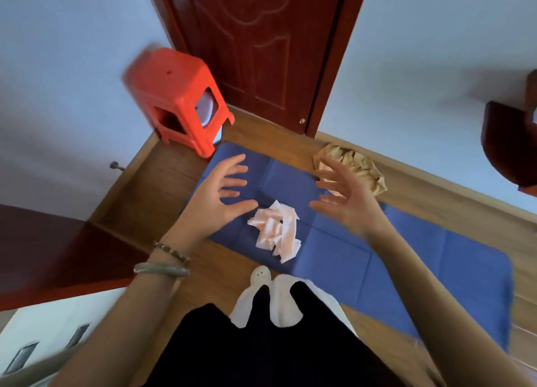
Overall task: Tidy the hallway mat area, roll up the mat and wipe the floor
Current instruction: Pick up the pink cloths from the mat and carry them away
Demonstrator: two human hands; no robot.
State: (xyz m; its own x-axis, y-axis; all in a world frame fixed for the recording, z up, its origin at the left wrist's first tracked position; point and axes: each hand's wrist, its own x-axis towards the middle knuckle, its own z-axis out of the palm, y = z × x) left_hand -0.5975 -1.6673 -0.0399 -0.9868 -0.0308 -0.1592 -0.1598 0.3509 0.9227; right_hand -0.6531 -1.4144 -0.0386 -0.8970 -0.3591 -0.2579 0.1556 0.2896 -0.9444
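The wooden floor [162, 183] runs beneath everything, up to the dark red door [255, 52] ahead of both hands. On it lies the blue mat [343, 256], flat and unrolled, stretching from under the hands away to the right. A red plastic stool [180, 102] stands just beyond the left hand, at the mat's far left corner; whether a leg rests on the mat is unclear. A crumpled ball of brown paper [360, 165] sits on the floor just past the right hand's fingertips, beside the mat's far edge. A heap of pale paper scraps [277, 229] lies on the mat, between and slightly nearer than the two hands.

The left hand [220, 192] and right hand [345, 197] both hover spread wide, holding nothing. The step in hand looks like gathering the scraps: close in from both sides and scoop low against the mat so loose strips do not scatter. The brown paper should go too before rolling starts.
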